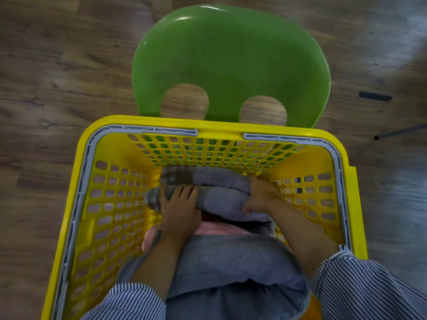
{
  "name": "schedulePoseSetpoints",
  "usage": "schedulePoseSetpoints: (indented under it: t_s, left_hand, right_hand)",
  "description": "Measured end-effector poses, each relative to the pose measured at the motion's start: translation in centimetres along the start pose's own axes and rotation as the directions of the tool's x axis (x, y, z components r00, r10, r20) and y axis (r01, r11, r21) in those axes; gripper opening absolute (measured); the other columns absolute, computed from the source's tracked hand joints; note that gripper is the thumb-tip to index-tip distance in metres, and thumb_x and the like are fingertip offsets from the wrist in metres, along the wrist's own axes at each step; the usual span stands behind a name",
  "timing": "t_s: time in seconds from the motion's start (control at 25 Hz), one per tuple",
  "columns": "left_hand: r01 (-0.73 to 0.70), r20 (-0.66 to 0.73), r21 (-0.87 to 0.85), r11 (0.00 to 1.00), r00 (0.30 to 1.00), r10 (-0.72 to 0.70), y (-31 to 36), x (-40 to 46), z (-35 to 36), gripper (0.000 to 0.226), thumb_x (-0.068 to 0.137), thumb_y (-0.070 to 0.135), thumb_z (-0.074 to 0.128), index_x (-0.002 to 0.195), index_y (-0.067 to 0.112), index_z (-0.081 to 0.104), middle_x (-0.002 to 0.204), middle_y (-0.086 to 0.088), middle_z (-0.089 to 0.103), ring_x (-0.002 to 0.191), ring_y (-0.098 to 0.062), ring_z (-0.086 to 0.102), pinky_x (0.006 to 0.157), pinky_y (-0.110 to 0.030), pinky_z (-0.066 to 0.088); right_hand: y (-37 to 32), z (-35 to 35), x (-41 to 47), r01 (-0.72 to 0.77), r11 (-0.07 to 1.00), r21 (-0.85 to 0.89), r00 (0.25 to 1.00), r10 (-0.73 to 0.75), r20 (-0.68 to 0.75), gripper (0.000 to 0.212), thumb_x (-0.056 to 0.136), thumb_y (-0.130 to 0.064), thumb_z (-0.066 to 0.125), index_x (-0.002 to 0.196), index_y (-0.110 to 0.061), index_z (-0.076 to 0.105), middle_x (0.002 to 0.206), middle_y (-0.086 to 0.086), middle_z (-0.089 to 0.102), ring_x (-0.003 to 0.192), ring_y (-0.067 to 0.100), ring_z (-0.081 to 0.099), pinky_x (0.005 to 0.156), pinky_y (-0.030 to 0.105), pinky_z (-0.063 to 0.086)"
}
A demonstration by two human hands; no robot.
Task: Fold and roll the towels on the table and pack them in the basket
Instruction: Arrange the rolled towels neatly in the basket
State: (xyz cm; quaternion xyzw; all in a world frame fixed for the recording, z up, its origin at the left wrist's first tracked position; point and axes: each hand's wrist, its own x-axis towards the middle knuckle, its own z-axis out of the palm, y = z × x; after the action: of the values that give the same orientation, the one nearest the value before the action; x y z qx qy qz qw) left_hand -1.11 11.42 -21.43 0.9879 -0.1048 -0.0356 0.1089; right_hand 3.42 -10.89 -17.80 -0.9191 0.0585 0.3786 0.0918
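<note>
Centrally, a rolled grey towel [215, 199] lies inside the yellow basket [111, 204]; the left hand [181, 210] and right hand [260, 196] each grip one end, fingers curled around it.

Your left hand [179, 207] and right hand [260, 196] both grip a rolled grey towel [217, 200] deep in the yellow basket [115, 192] at the centre of the frame, fingers curled over its two ends. It lies against another grey roll [203, 177] at the far wall. A pink towel [212, 228] shows just beneath, and a larger grey towel [231, 262] fills the lower middle. A green chair [231, 58] stands at the top on the wooden floor [57, 65].
</note>
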Motion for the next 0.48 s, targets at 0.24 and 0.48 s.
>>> schedulePoseSetpoints:
  t_s: [0.24,0.48]
  left_hand:
    - [0.104,-0.115,-0.027,0.994,0.988,-0.106,-0.3,-1.4,-0.4,0.055,0.055,0.031,0.052,0.104,0.012,0.065,0.097,-0.009,0.061,0.093,-0.029,0.054,0.094,-0.051,0.031]
    - [0.053,0.017,0.008,0.999,0.998,-0.053,-1.1,-1.3,0.7,0.056,0.066,0.031,0.048,0.116,0.008,0.06,0.127,-0.012,0.056,0.121,-0.027,0.049,0.099,-0.056,0.032]
  right_hand:
    - [-0.1,-1.0,0.1,0.388,0.921,0.027,0.86,-0.351,-0.37,0.084,0.039,-0.035,0.073,0.12,-0.019,0.056,0.113,0.006,0.06,0.105,0.032,0.055,0.085,0.037,0.041]
    - [0.4,1.7,0.7,0.263,0.965,0.025,0.933,-0.247,-0.263,0.097,0.059,-0.024,0.081,0.143,-0.011,0.032,0.141,0.013,0.032,0.124,0.034,0.035,0.103,0.038,0.034]
